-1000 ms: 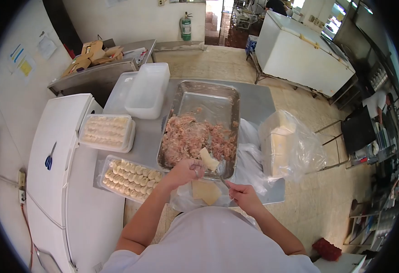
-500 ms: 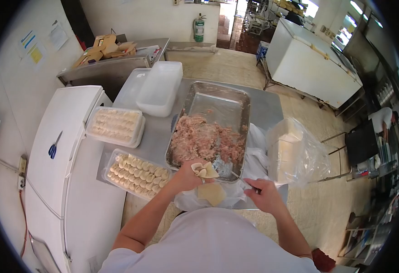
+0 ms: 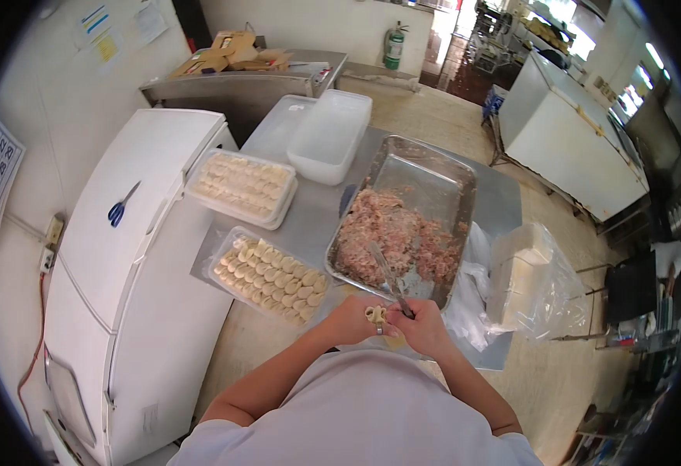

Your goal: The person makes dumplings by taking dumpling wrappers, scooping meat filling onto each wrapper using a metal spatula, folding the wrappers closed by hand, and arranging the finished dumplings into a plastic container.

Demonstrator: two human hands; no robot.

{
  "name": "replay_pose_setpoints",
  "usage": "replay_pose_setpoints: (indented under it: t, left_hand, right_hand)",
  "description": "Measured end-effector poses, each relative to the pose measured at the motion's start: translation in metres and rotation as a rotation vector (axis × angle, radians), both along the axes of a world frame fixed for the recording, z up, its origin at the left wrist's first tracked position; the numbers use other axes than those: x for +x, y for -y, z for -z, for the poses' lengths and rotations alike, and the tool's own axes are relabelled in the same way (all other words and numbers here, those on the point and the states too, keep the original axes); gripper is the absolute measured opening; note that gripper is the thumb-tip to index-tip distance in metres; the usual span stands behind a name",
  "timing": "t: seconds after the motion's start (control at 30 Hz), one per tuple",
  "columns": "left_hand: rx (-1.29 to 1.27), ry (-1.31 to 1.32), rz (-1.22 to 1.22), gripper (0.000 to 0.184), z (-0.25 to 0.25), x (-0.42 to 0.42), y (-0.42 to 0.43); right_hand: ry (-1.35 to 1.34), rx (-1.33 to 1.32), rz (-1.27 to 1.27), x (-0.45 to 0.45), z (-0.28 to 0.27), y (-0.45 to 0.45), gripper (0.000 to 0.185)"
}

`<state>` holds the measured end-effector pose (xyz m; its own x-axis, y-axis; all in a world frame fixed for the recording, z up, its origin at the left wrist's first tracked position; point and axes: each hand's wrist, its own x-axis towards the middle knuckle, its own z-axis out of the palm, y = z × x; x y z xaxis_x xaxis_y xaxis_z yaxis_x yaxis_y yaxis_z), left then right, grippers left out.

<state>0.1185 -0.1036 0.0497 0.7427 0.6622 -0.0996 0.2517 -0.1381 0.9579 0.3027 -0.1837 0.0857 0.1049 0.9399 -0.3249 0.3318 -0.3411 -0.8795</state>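
Note:
My left hand (image 3: 352, 321) is closed around a small folded dumpling (image 3: 375, 314) at the near edge of the metal table. Touching it from the right, my right hand (image 3: 422, 325) grips a spreading knife (image 3: 388, 272) by its dark handle, with the flat metal blade pointing up and away over the tray. Just beyond both hands is a deep metal tray (image 3: 433, 159) holding pinkish ground meat filling (image 3: 391, 225). To the left, a plastic container holds rows of shaped dumplings (image 3: 270, 276). Pale wrappers (image 3: 395, 341) show only partly beneath my hands.
A lidded container (image 3: 241, 186) of dumplings stands farther left, near empty plastic tubs (image 3: 331, 136). At the right lies a clear bag with stacks of pale wrappers (image 3: 520, 276). Scissors (image 3: 121, 208) rest on the white refrigerator (image 3: 142, 155). A chest freezer (image 3: 566, 132) stands beyond.
My right hand has moved left to meet my left hand, and the knife now points upward. The open, filled wrapper in my left hand is now gathered into a folded dumpling. The view has shifted.

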Motion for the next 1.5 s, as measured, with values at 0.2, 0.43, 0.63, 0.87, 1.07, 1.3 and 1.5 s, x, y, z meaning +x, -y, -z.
replay_pose_setpoints:
  t: [0.2, 0.43, 0.63, 0.87, 1.07, 1.3, 1.5]
  left_hand:
    - [-0.452, 0.120, -0.096, 0.005, 0.019, -0.041, -0.014]
    - [-0.221, -0.002, -0.819, 0.015, 0.037, -0.127, -0.088]
    - [0.232, -0.454, -0.888, 0.046, 0.054, -0.196, -0.169]
    - [0.156, -0.609, -0.609, 0.046, 0.065, -0.215, -0.208]
    - [0.258, -0.890, -0.460, 0.047, 0.042, -0.195, -0.203]
    - [0.160, -0.924, -0.505, 0.045, 0.045, -0.194, -0.208]
    - [0.296, -1.033, -0.523, 0.038, 0.050, -0.187, -0.199]
  right_hand:
    - [-0.081, 0.082, 0.060, -0.019, -0.001, -0.020, 0.016]
    - [-0.041, 0.077, 0.084, -0.029, 0.008, -0.023, 0.019]
    - [-0.094, -0.012, 0.131, -0.050, 0.015, -0.018, 0.019]
    - [-0.114, -0.003, 0.191, -0.058, 0.026, -0.011, 0.018]
    - [-0.079, -0.062, 0.255, -0.054, 0.028, -0.004, 0.018]
    - [-0.127, -0.030, 0.274, -0.039, 0.042, 0.005, 0.018]
    - [-0.106, -0.054, 0.261, -0.025, 0.043, 0.008, 0.018]
